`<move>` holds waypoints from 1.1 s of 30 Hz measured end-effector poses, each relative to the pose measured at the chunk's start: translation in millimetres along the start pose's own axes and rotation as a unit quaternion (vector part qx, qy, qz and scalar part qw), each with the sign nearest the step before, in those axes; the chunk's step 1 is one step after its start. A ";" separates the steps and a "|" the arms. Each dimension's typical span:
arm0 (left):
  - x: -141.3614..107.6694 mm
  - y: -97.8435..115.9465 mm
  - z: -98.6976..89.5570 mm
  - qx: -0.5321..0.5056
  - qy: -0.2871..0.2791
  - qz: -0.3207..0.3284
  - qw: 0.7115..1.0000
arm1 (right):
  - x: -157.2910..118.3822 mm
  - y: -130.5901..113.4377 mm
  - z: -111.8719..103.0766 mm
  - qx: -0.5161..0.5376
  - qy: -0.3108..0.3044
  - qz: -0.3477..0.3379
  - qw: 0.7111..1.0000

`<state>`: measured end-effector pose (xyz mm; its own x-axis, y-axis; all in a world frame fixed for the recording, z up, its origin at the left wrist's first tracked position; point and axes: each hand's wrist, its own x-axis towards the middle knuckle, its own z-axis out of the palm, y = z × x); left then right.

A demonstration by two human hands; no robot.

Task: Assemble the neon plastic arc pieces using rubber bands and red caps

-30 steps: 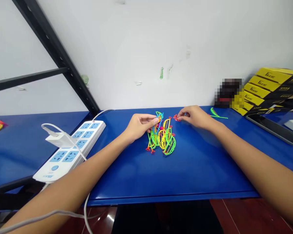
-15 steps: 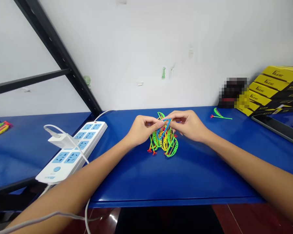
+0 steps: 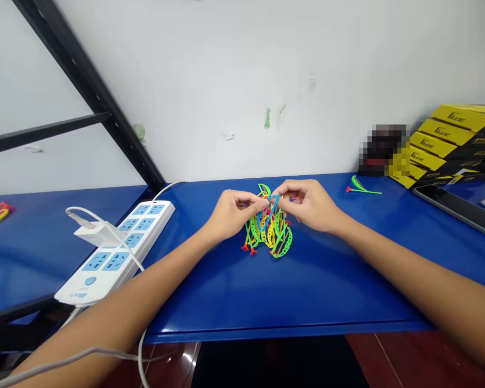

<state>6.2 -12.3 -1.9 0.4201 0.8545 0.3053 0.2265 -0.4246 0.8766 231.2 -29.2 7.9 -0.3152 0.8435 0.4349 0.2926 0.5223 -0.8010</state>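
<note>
The neon plastic strip bundle [image 3: 271, 234] stands mid-tabletop; the left hand [image 3: 230, 214] and right hand [image 3: 309, 205] both pinch closed on its top. Open blue tabletop [image 3: 327, 285] runs to the front edge at 6 o'clock; a power strip [image 3: 121, 242] lies at 8 o'clock, a loose green strip [image 3: 361, 186] at 3 o'clock.

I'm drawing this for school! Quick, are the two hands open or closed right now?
Left hand: closed, fingers pinching the colourful plastic strip bundle.
Right hand: closed, fingers pinching the blue plastic strip at its top.

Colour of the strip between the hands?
The plastic strip is blue; clearest in the head view.
</note>
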 end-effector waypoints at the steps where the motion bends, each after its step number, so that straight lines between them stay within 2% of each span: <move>1: -0.2 1.7 -0.1 -0.002 -0.015 -0.004 1.000 | -0.2 -0.6 0.0 -0.025 0.029 -0.014 0.999; 4: 0.0 6.1 -0.3 -0.034 -0.065 -0.041 0.996 | -2.3 -4.7 -0.3 -0.085 0.119 -0.058 0.988; 6: 1.3 5.4 -1.0 -0.087 -0.042 -0.077 0.992 | -4.8 -8.7 -0.4 -0.107 0.152 -0.096 0.978; 8: 3.8 0.9 -3.1 -0.151 0.031 -0.117 0.981 | -7.3 -11.8 -0.6 -0.129 0.154 -0.132 0.971; 10: 7.1 -5.8 -6.9 -0.199 0.120 -0.151 0.961 | -8.7 -12.4 -0.9 -0.147 0.129 -0.150 0.969; 13: 12.0 -14.2 -14.9 -0.219 0.258 -0.177 0.924 | -6.5 -7.6 -3.7 -0.151 0.101 -0.140 0.973; 15: 14.4 -15.8 -20.2 -0.194 0.317 -0.171 0.913 | -1.6 -1.5 -9.9 -0.146 0.110 -0.110 0.977; 17: 15.5 -14.1 -23.7 -0.132 0.296 -0.153 0.934 | 5.3 6.3 -21.7 -0.142 0.112 -0.065 0.981; 20: 13.6 -8.1 -23.6 0.022 0.189 -0.077 0.979 | 15.8 20.4 -47.7 -0.150 0.080 0.010 0.985; 23: 9.8 -3.6 -20.4 0.158 0.134 -0.003 0.978 | 20.8 37.4 -73.8 -0.202 0.045 0.070 0.976; 25: 8.9 -3.4 -20.0 0.196 0.122 -0.001 0.973 | 20.5 49.7 -85.3 -0.265 0.016 0.090 0.960; 28: 10.8 -6.4 -23.7 0.206 0.136 -0.024 0.969 | 17.9 65.8 -91.7 -0.326 -0.011 0.108 0.939; 33: 13.8 -11.2 -30.0 0.220 0.169 -0.036 0.960 | 18.8 71.3 -88.8 -0.308 -0.033 0.124 0.943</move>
<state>-16.9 13.3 3.7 0.0968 0.9032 0.4182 0.6246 -0.3823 0.6810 326.3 35.0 -4.5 -0.2169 0.9505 0.2224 0.8273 0.2999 -0.4750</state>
